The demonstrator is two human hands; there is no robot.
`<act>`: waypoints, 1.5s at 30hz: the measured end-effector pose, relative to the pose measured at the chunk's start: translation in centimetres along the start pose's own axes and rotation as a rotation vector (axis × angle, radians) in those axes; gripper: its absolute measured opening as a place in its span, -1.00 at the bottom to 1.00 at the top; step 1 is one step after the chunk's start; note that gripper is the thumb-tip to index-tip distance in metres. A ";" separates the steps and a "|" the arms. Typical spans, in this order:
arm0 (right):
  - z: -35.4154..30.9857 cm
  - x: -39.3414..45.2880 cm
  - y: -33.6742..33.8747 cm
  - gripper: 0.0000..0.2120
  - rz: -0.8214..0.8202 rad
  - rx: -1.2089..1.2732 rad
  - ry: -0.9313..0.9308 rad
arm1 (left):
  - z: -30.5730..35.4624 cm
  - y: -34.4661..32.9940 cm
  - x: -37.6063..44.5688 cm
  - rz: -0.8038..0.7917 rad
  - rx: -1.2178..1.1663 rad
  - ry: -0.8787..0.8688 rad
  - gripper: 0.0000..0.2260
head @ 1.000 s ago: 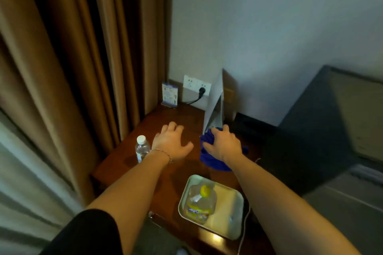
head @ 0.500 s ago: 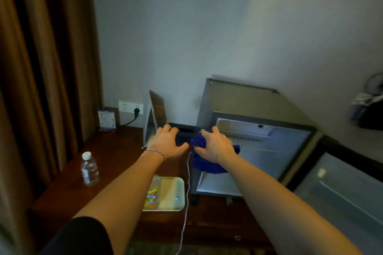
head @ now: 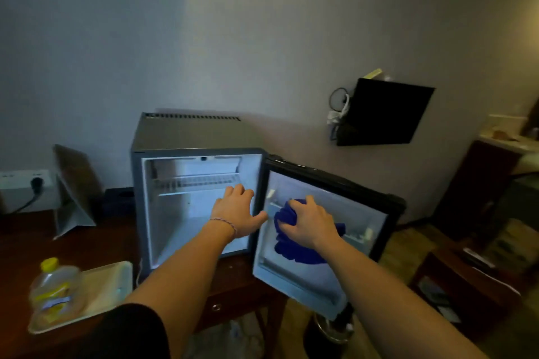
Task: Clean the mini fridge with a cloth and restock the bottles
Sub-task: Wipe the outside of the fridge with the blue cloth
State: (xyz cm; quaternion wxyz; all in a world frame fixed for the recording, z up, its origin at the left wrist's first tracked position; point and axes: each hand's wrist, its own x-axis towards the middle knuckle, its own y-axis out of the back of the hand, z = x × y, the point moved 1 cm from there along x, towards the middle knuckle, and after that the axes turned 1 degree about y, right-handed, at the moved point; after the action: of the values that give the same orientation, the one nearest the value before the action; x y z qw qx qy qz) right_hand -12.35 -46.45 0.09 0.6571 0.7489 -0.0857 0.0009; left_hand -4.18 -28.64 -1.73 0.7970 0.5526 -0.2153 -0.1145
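Nearest you: a clear plastic bottle with a yellow cap (head: 54,285) lying on a pale rectangular tray (head: 108,283), on the dark wooden table (head: 87,245). Next: your right hand (head: 309,223), fingers curled over a bunched blue cloth (head: 294,245) against the inner liner of the open fridge door (head: 329,239). Your left hand (head: 237,214), fingers spread and holding nothing, sits at the grey mini fridge (head: 186,137) opening.

head cam | looks forward and down | close over open mini fridge (head: 186,137) | single view
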 end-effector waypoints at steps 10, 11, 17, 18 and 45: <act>20.7 -11.3 3.2 -0.47 -0.013 -0.056 -0.242 | 22.5 -3.4 2.2 -0.005 -0.023 -0.212 -0.37; 22.0 -12.1 3.1 -0.47 -0.021 -0.051 -0.267 | 24.0 -3.6 2.4 -0.012 -0.030 -0.224 -0.36; 26.2 -15.0 3.1 -0.46 0.000 -0.024 -0.335 | 29.8 -4.9 4.2 -0.137 -0.011 -0.298 -0.32; 26.3 -15.2 2.9 -0.47 0.004 -0.022 -0.334 | 30.1 -5.2 4.4 -0.160 -0.007 -0.292 -0.32; 14.7 -8.5 3.7 -0.41 0.019 0.099 0.026 | 15.6 2.3 -3.3 0.124 0.171 -0.260 -0.37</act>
State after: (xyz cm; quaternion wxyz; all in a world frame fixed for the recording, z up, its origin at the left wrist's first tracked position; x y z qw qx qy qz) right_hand -22.86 -60.27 0.77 0.6204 0.7795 -0.0840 0.0213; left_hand -14.50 -39.37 4.33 0.7182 0.5844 -0.3592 -0.1167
